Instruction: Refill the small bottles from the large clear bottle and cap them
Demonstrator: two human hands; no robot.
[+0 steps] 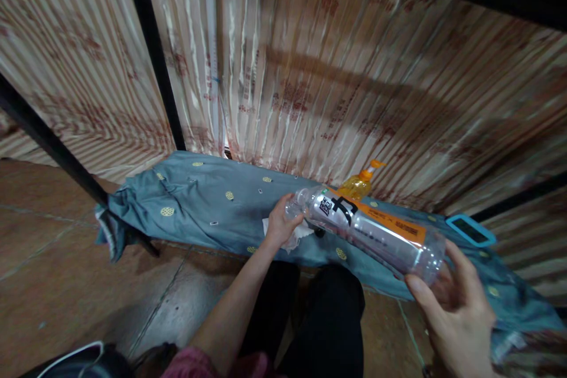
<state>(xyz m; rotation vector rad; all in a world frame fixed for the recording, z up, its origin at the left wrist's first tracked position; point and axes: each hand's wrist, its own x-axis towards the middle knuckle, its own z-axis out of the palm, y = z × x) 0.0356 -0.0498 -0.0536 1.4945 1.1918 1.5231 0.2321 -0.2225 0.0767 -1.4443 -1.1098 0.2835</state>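
A large clear plastic bottle (376,239) with an orange label and black characters lies slantwise in the air between my hands, its neck to the left. My left hand (280,224) is closed around the neck end. At the other end, my right hand (463,310) grips the base between thumb and fingers. The bottle looks see-through, with no liquid visible. Partly behind it stands an orange-topped pump bottle (357,186) with yellow contents. Below my left hand, a crumpled white tissue or cloth (296,240) lies on the blue-green patterned cloth (234,212).
A light-blue-framed flat object (470,230) with a dark middle sits at the right on the cloth. Dark poles (153,47) rise at the left. Striped plastic sheeting (301,71) hangs behind. A dark bucket-like container (84,360) stands on the tiled floor (48,230).
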